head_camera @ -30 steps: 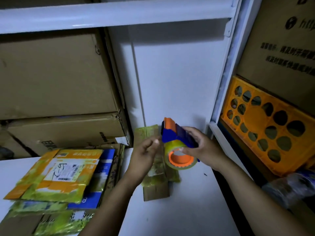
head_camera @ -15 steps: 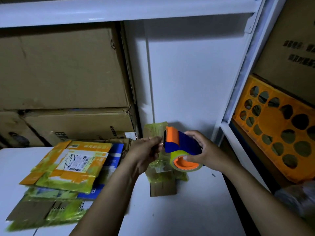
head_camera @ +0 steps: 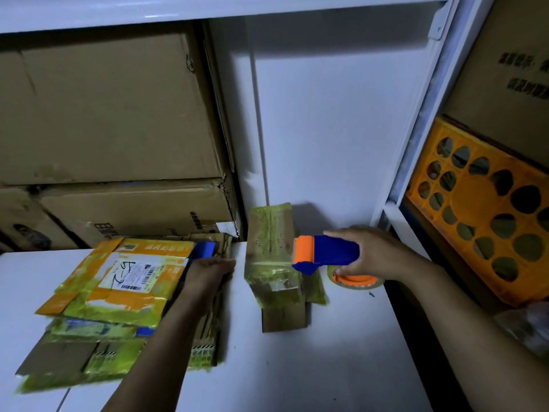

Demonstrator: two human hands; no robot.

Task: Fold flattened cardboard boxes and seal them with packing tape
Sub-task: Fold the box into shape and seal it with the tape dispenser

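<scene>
A blue and orange tape dispenser (head_camera: 326,254) with a roll of clear tape (head_camera: 356,281) rests low over the white table (head_camera: 282,367) at the right, my right hand (head_camera: 377,254) shut around its handle. A stack of flattened cardboard boxes (head_camera: 118,292), wrapped in yellow-green tape, lies on the table's left side; the top one is orange with a shipping label. My left hand (head_camera: 208,272) lies on the stack's right edge, fingers curled over it. A small taped flattened box (head_camera: 273,263) leans against the back wall between my hands.
Large brown cartons (head_camera: 104,114) are stacked behind the flattened pile, under a white shelf (head_camera: 208,10). An orange perforated crate (head_camera: 490,218) and another carton stand in the rack at the right. A plastic-wrapped bundle (head_camera: 525,328) lies at the right edge.
My left hand left the tape dispenser and moved left onto the stack of flattened boxes. My right hand lowered the dispenser to the right, down to the table.
</scene>
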